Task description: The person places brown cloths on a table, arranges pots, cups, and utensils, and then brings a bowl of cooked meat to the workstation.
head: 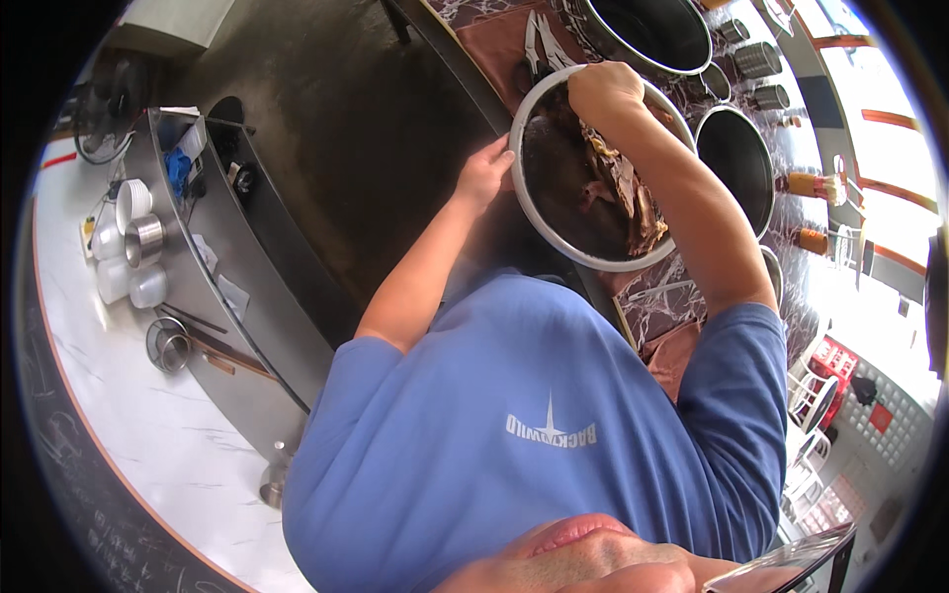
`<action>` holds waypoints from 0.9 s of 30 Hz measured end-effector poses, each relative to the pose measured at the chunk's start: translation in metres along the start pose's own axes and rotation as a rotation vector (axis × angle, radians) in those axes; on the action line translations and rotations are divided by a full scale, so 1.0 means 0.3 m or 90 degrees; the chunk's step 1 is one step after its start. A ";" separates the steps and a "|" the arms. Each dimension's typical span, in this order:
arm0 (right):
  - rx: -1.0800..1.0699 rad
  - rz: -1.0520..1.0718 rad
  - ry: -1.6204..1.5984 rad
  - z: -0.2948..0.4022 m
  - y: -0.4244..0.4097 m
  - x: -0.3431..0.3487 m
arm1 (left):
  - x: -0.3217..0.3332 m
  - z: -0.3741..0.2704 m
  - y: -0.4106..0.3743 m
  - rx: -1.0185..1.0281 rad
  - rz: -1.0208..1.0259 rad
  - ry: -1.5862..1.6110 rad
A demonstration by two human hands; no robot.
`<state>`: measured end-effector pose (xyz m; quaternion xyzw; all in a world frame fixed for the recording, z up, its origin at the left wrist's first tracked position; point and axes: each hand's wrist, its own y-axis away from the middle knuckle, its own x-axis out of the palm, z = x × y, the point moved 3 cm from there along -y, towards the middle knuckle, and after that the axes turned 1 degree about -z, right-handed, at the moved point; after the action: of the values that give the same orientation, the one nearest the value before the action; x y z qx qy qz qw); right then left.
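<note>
A large round metal pot with a wide pale rim stands tilted at the edge of a dark marbled table. My left hand holds its rim on the left side, fingertips and thumb against the metal. Over the far part of the opening is my right hand, curled downward; its fingers are hidden, so what they hold cannot be told. Below that hand, cooked meat pieces with bone lie along the right inside of the pot. A smaller reddish piece lies to their left. The pot's bottom is dark and hard to make out.
Scissors lie on a brown cloth beyond the pot. Two dark-bottomed pots stand to the right, with metal cups behind. A side counter at left holds bowls and strainers.
</note>
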<state>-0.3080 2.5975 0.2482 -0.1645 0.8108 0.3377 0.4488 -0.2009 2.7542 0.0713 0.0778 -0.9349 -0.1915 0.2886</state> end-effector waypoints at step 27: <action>0.147 -0.343 -1.365 -0.510 0.216 0.621 | -0.067 0.051 -0.057 0.029 -0.021 -0.163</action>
<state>-0.5405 2.5444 0.1743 0.0849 -0.0331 0.1187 0.9887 -0.1925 2.7484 0.0426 0.0747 -0.9667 -0.1834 0.1619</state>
